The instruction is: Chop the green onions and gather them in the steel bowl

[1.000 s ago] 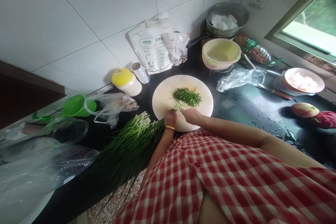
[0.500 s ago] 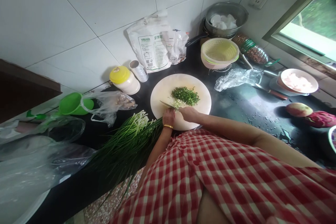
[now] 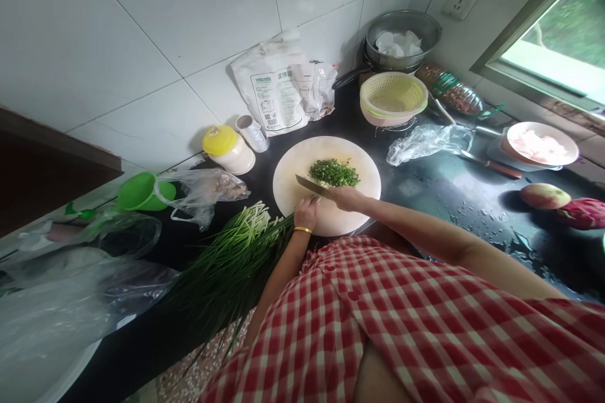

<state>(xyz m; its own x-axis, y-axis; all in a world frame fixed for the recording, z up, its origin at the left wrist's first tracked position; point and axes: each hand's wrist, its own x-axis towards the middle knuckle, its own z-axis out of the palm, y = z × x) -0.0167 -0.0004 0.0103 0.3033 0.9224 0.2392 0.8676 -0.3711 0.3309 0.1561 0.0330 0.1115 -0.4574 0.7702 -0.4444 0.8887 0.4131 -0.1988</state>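
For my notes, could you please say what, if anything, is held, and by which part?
The right hand grips the kitchen knife by its handle end; any hold by the left hand is unclear.

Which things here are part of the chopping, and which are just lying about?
In use:
knife, in the right hand
round board, under the left hand
chopped greens
long green stalks beside the board, probably

Lying about, it seems:
yellow-lidded jar
green container
yellow basket
pink fruit
second knife

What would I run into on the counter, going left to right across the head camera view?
Green tub, yellow-lidded jar, round cutting board, crumpled clear plastic, pale round fruit, dragon fruit.
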